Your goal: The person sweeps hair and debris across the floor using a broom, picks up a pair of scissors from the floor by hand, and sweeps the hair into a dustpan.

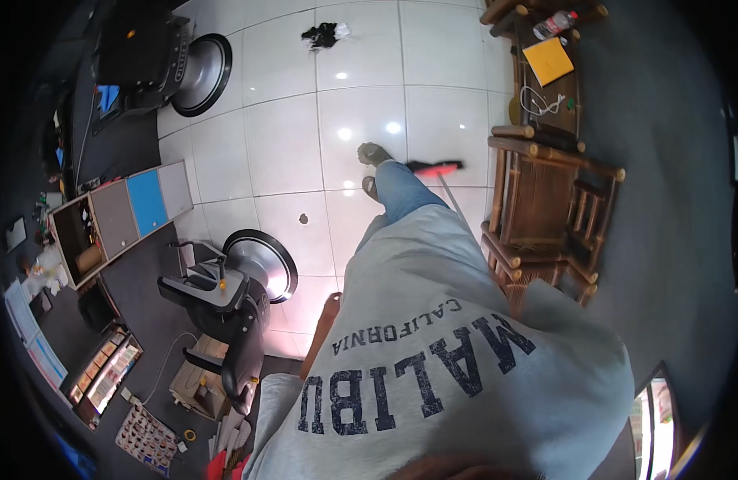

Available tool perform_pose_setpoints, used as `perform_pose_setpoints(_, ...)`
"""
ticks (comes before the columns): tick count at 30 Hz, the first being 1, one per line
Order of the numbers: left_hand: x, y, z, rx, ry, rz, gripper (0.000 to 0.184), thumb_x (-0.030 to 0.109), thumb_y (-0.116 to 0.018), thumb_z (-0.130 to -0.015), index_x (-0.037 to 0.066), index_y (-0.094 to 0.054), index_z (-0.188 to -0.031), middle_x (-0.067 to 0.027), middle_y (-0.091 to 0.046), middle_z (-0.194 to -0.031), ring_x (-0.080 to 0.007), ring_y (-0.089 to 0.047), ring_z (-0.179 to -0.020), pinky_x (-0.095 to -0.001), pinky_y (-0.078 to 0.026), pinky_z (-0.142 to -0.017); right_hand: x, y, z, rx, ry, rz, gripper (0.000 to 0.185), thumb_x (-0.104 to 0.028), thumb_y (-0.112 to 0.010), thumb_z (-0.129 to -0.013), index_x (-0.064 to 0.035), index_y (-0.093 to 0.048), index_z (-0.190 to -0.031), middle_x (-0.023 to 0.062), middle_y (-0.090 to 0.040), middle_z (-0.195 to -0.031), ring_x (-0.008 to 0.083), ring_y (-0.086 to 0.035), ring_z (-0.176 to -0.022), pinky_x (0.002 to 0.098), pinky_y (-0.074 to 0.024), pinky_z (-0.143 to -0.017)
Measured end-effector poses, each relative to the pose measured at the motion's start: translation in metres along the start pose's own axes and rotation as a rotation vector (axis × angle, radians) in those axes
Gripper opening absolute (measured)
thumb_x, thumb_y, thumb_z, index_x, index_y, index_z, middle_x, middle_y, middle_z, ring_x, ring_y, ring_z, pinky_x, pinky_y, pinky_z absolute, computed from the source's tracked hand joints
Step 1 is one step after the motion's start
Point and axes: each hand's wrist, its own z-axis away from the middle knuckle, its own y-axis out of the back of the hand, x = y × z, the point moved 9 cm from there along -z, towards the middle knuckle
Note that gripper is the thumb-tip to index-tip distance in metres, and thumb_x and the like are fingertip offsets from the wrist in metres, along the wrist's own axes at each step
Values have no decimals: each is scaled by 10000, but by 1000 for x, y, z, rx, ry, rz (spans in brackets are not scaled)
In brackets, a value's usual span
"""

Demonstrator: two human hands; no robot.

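Observation:
My left hand (334,299) hangs low beside my shirt, small and partly covered by it; its fingers are not clear enough to read. No part of my right hand shows. A broom with a red and black head (437,169) rests on the tiles just beyond my feet. Its thin handle (451,198) runs back toward my right side and disappears behind my grey shirt (417,320). Farther off on the floor lies a dark and white heap (324,35) that looks like hair. A small dark tuft (303,218) lies on a tile left of my legs.
Two black barber chairs with round metal bases (261,266) (202,75) stand on the left. Beyond them is a low cabinet (149,202) with coloured doors. Along the right are a bamboo chair (545,200) and a bamboo table holding a bottle (555,26) and a yellow item (548,62).

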Motion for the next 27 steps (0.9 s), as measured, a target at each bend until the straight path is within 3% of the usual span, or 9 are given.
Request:
perform_pose_setpoints(4,117,56,53,153,-215,149,358,290,-555,-925,71,-512,-1205,-56,-600,-830,-134,-583,-613,-265,-447,-470,-24,-10,-100,68,101,96,402,-170,-381,-921,-177,-485,-1310,201,-624,-851,396,-617,-793,503,-491,-744)
perform_pose_setpoints(8,210,129,46,279,-531,206,358,290,-520,-953,28,-504,-1196,-68,-589,-896,-125,-570,-742,-255,-495,-629,-168,106,-212,42,48,27,521,-180,-468,-863,-160,-387,-1378,228,-581,-1180,369,-561,-1113,477,-446,-937)
perform_pose_setpoints(13,347,134,97,367,-611,78,394,282,-505,-965,5,-484,-1244,-77,-594,-919,-144,-581,-780,-278,-507,-707,-273,217,-310,106,93,42,483,-194,-437,-847,-160,-462,-1329,194,-623,-1117,391,-602,-1023,496,-489,-870)
perform_pose_setpoints(16,386,98,104,354,-670,115,393,302,-508,-963,66,-484,-1276,-71,-621,-960,-153,-617,-809,-263,-483,-665,-224,221,-297,229,229,39,483,-198,-425,-866,-171,-451,-1348,201,-627,-1104,391,-615,-987,504,-496,-839)
perform_pose_setpoints(18,409,59,99,293,-773,127,392,315,-505,-963,102,-485,-1291,-69,-636,-987,-157,-637,-829,-252,-467,-643,-145,204,-258,75,64,8,511,-185,-433,-886,-253,-399,-1392,206,-628,-1106,381,-609,-1019,486,-483,-878)
perform_pose_setpoints(21,435,-3,122,348,-676,-79,398,271,-505,-960,30,-480,-1276,-84,-595,-908,-166,-598,-827,-282,-494,-720,-16,175,-184,94,90,-61,493,-166,-393,-903,-227,-398,-1392,224,-637,-1051,403,-615,-975,496,-482,-854)
perform_pose_setpoints(23,459,-36,148,322,-631,118,422,271,-498,-959,32,-457,-1304,-101,-601,-942,-170,-592,-801,-283,-485,-704,37,183,-128,22,23,-31,486,-172,-390,-904,-205,-400,-1388,233,-628,-1060,405,-609,-984,497,-478,-857)
perform_pose_setpoints(24,486,-45,174,410,-751,231,339,290,-499,-963,3,-569,-1128,-88,-616,-895,-142,-549,-707,-278,-462,-644,55,186,-113,-5,1,-17,483,-175,-388,-904,-194,-401,-1386,237,-623,-1064,405,-605,-989,497,-476,-859)
perform_pose_setpoints(27,553,-46,232,440,-712,226,327,285,-490,-975,4,-620,-869,-41,-588,-766,-104,-472,-635,-262,-407,-573,76,198,-111,-51,-27,-4,476,-183,-383,-905,-162,-403,-1381,250,-610,-1077,408,-596,-1002,499,-471,-864)
